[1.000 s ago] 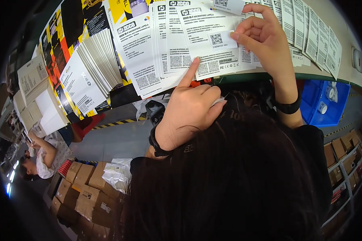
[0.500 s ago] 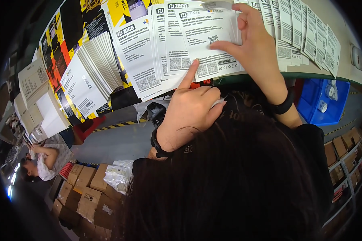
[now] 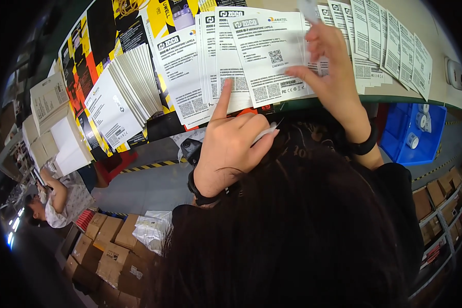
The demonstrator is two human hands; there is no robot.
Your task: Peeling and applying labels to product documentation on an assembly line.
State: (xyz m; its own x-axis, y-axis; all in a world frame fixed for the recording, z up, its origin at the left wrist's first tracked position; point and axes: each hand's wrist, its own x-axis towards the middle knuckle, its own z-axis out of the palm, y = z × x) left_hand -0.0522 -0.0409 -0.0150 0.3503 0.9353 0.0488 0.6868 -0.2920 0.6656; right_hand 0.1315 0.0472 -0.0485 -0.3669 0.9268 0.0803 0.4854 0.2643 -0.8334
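The left hand (image 3: 236, 143) presses its forefinger on the fanned white leaflets (image 3: 226, 77), other fingers curled around a thin white strip. The right hand (image 3: 328, 72), half open, pinches the top leaflet (image 3: 272, 51) at its 3 o'clock edge. Leaflets lie across a green-edged table (image 3: 436, 31), long axes running 6 to 12 o'clock. A blue bin (image 3: 413, 131) sits at 4 o'clock; cardboard boxes (image 3: 108, 241) crowd the floor at 8 o'clock
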